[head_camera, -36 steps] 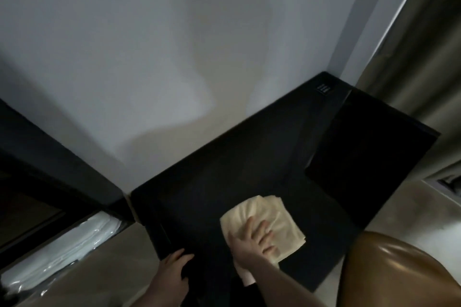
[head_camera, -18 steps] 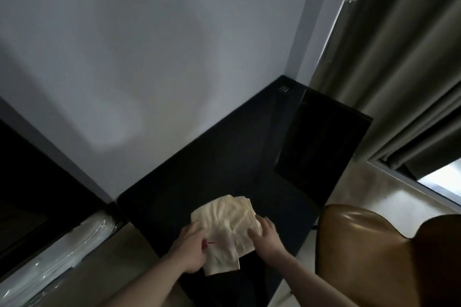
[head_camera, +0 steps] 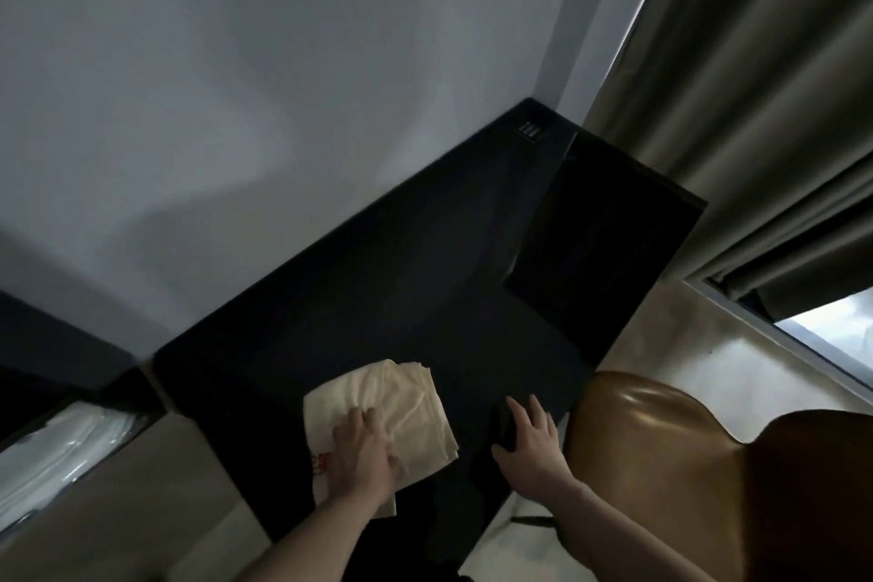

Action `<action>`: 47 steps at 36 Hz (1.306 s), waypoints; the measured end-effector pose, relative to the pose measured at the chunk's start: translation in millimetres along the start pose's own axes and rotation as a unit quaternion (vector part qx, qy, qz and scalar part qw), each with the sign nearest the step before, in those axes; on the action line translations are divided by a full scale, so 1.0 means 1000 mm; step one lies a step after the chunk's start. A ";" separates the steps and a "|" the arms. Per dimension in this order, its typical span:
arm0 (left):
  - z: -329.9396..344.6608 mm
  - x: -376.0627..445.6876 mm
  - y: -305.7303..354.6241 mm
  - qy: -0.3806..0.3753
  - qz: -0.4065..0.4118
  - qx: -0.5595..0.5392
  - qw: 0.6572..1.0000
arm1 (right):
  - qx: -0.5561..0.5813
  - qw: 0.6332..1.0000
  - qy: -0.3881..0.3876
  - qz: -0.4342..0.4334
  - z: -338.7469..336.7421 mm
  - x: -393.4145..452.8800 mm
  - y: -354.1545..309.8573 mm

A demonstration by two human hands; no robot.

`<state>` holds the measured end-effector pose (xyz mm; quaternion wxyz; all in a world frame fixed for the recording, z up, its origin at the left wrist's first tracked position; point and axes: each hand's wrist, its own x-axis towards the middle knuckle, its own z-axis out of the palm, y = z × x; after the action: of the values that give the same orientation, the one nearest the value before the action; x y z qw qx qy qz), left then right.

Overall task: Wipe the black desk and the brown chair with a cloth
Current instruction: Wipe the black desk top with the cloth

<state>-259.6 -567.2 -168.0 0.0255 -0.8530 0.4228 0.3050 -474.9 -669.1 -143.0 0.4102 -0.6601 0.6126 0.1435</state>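
Observation:
The black desk (head_camera: 378, 279) runs from the lower middle up to a wall corner at the upper right. A folded cream cloth (head_camera: 406, 411) with a small red mark lies on its near end. My left hand (head_camera: 363, 454) presses flat on the cloth's near part. My right hand (head_camera: 531, 440) rests with spread fingers on the bare desk, just right of the cloth and holding nothing. The brown leather chair (head_camera: 661, 454) stands at the lower right, close to the desk's front edge.
A dark glossy panel (head_camera: 609, 246) lies on the desk's right end, with a small socket plate (head_camera: 529, 129) at the far corner. Grey curtains (head_camera: 756, 109) hang at the right beside a window (head_camera: 831, 331). A white plastic-wrapped bundle (head_camera: 56, 463) sits at the lower left.
The cloth passed from my right hand to my left. My right hand came off it and now lies on the bare desk to the right. The view swung toward the chair.

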 end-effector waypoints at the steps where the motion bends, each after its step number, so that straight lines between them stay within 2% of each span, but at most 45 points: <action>1: 0.000 0.002 0.000 0.006 0.003 -0.004 1.000 | -0.018 1.000 -0.002 -0.006 0.000 0.004 0.002; 7: -0.008 0.010 -0.011 0.002 0.050 -0.007 0.999 | -0.084 0.996 -0.019 -0.019 0.005 0.020 0.002; 12: -0.009 0.008 -0.036 0.033 0.066 0.013 0.997 | -0.088 0.995 -0.030 -0.032 0.013 0.019 -0.012; 18: -0.025 0.003 -0.090 0.058 0.046 0.027 0.997 | -0.096 0.994 -0.033 -0.044 0.027 0.017 -0.023; 22: -0.037 0.001 -0.124 0.058 0.001 0.029 0.998 | -0.076 0.996 -0.026 -0.031 0.051 0.005 -0.027; 25: -0.042 -0.002 -0.134 0.057 -0.030 0.030 0.997 | -0.067 0.997 -0.019 -0.015 0.070 -0.009 -0.030; 28: -0.036 -0.008 -0.134 0.071 -0.016 0.063 0.995 | -0.071 0.997 -0.011 -0.003 0.088 -0.025 -0.033; 31: -0.018 -0.014 -0.134 0.026 0.009 0.058 0.998 | -0.074 0.997 -0.009 0.003 0.102 -0.039 -0.036; 36: 0.000 -0.013 -0.133 -0.072 -0.005 0.087 0.994 | -0.080 0.997 -0.003 -0.005 0.107 -0.052 -0.042; 47: -0.020 0.041 -0.136 -0.107 -0.061 0.082 0.989 | -0.135 0.989 0.010 -0.059 0.060 -0.005 -0.051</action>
<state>-130.3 -514.5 -202.7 0.1593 -0.8348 0.3884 0.3562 -410.2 -627.4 -158.1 0.3190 -0.7456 0.5521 0.1936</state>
